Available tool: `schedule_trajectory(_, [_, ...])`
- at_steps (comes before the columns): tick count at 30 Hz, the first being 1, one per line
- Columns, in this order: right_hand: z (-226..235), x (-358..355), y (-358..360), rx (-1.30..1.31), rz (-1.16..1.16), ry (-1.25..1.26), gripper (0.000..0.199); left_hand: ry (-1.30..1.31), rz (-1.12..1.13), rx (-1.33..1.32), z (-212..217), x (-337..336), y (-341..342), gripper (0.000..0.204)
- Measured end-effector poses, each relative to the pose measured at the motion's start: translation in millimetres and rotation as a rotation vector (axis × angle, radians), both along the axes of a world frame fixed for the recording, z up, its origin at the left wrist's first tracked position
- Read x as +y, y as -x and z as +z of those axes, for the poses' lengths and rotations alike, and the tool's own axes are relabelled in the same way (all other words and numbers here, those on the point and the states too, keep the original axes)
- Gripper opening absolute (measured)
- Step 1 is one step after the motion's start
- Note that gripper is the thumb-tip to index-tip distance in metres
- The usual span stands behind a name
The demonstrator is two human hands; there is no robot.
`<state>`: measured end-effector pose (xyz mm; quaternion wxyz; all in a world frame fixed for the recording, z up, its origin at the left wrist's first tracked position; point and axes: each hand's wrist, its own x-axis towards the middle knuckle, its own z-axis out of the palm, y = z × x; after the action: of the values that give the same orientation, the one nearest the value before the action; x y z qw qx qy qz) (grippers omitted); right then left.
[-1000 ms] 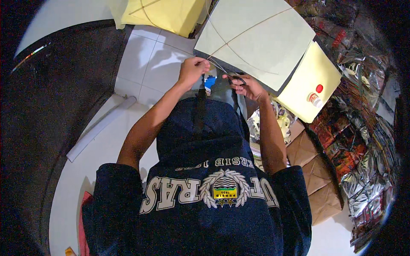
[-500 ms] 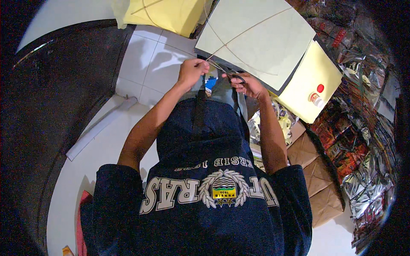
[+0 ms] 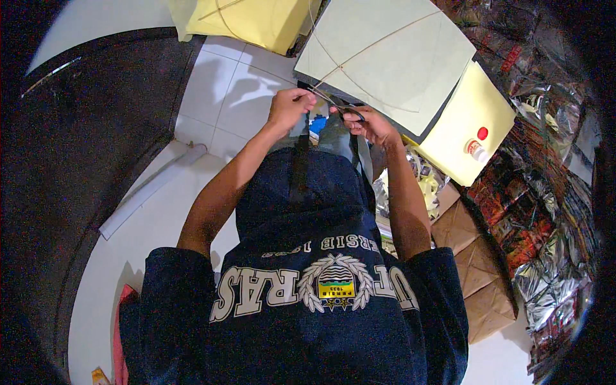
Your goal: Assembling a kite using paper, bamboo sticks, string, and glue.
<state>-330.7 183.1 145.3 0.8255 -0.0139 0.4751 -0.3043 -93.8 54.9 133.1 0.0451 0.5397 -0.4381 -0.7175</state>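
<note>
My left hand [image 3: 289, 110] is closed in a pinch at the near end of a thin wooden stick [image 3: 378, 43]. That stick crosses a second, curved stick [image 3: 369, 92] over a pale sheet. In my right hand [image 3: 371, 126] is a pair of scissors with black handles [image 3: 351, 113], fingers wrapped round the grips. Their blades point left toward my left fingertips, close to the stick's end. Whether they touch the stick or a thread there is too small to tell.
A pale board-like sheet [image 3: 410, 70] lies ahead, with a yellow sheet [image 3: 491, 106] bearing a small bottle [image 3: 476, 151] and a red cap [image 3: 482, 133]. Another yellow piece [image 3: 256, 22] lies at top left. Shiny foil packaging [image 3: 558, 276] fills the right. A white tube [image 3: 147, 196] lies left.
The scissors and my right hand have shifted slightly to the left, and the handles look closer together. My left hand stays nearly in place.
</note>
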Motion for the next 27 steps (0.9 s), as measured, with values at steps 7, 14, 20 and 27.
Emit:
schedule_trajectory(7, [4,-6,-4,-0.001,-0.016,0.030,0.046,0.051,-0.072,0.016,-2,-1,1,0.019])
schedule_trajectory(14, [2,-5,-5,0.027,-0.008,0.108,0.050,0.119,-0.081,0.028,0,0,5,0.018])
schedule_trajectory(20, [4,-10,-3,0.132,0.053,0.116,0.047,0.252,-0.143,0.012,2,-1,5,0.016])
schedule_trajectory(27, [5,-14,-2,0.182,0.077,0.155,0.041,0.275,-0.171,-0.013,9,-5,8,0.016])
